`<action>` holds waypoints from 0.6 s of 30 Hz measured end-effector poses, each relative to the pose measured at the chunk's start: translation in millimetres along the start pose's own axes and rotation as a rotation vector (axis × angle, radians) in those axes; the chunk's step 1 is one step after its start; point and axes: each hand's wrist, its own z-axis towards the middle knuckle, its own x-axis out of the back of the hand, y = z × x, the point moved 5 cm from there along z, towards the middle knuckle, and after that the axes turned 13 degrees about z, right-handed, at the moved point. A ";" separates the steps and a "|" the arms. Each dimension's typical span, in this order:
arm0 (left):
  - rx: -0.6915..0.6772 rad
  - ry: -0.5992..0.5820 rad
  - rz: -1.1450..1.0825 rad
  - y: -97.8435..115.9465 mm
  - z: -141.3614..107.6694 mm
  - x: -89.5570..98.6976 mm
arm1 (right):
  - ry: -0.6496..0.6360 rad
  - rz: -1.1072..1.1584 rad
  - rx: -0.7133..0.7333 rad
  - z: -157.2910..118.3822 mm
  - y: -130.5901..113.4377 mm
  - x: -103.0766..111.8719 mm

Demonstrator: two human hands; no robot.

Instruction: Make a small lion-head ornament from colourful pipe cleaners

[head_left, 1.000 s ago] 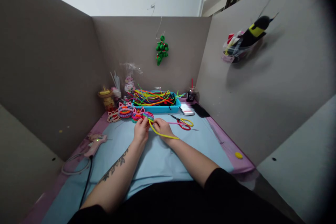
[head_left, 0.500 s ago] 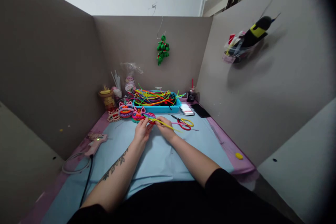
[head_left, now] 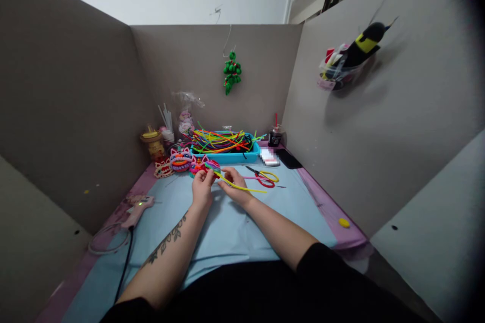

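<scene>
My left hand (head_left: pixel 202 185) pinches a small rounded piece (head_left: pixel 212 165) coiled from multicoloured pipe cleaners, with purple, green and red bands. A yellow pipe cleaner (head_left: pixel 242 187) trails from that piece to the right, passing in front of my right hand (head_left: pixel 234 185). The right hand's fingers are apart just beside the piece, with thumb and forefinger spread. Behind my left hand sits a pink-eared pipe-cleaner figure (head_left: pixel 197 162), partly covered. Another eared figure (head_left: pixel 180 160) and a cream and red one (head_left: pixel 163 167) stand to its left.
A blue tray (head_left: pixel 227 158) heaped with pipe cleaners stands at the back. Scissors (head_left: pixel 265 176) lie right of my hands, near a blurred white phone-like item (head_left: pixel 270 157) and a black phone (head_left: pixel 288 158). Left is a pink glue gun (head_left: pixel 138 210) with its cord. Cups stand in both back corners.
My right hand's fingers have come away from the coiled piece and spread. The piece has turned slightly and shifted left with my left hand, and the yellow pipe cleaner's loose end hangs further right.
</scene>
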 end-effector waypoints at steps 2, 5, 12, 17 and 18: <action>-0.029 -0.002 0.013 0.2 0.8 -0.1 | -0.019 0.066 -0.010 -0.3 -2.5 -2.8; 0.070 0.005 -0.038 -4.5 4.2 3.2 | -0.002 0.167 -0.069 0.5 -1.2 0.3; 0.272 -0.042 -0.238 -4.0 6.8 5.9 | -0.064 0.061 0.050 -1.6 -2.8 7.9; 0.261 -0.100 -0.232 -2.3 2.1 -1.2 | 0.068 0.056 -0.084 6.2 17.5 9.6; 0.262 -0.118 -0.240 -3.2 1.6 -2.8 | 0.068 0.100 -0.123 7.9 22.0 8.5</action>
